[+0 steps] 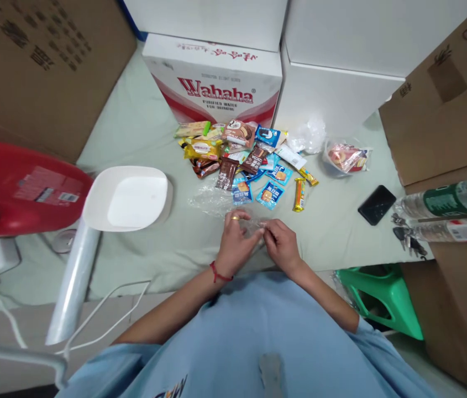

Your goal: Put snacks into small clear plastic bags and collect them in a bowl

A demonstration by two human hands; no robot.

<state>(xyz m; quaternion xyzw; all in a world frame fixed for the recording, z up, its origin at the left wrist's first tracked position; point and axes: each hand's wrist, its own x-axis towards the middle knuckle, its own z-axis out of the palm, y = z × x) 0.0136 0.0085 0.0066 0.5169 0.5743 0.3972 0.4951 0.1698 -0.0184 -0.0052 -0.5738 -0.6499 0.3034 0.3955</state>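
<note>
My left hand [233, 243] and my right hand [282, 243] meet at the near edge of the table, both pinching a small clear plastic bag [253, 225] between their fingertips. A red cord circles my left wrist and a ring shows on one finger. Just beyond the hands lies a pile of wrapped snacks [241, 157]: brown cocoa bars, blue packets, yellow and orange sticks. More crumpled clear plastic [208, 196] lies flat to the left of the bag.
A white tray [127, 198] sits left of the snacks, a red container [17, 188] farther left. A Wahaha carton [216, 83] stands behind the pile. At right are a filled clear bag [347, 157], black phone [376, 204], keys [409, 240], water bottles [449, 213], green stool [378, 296].
</note>
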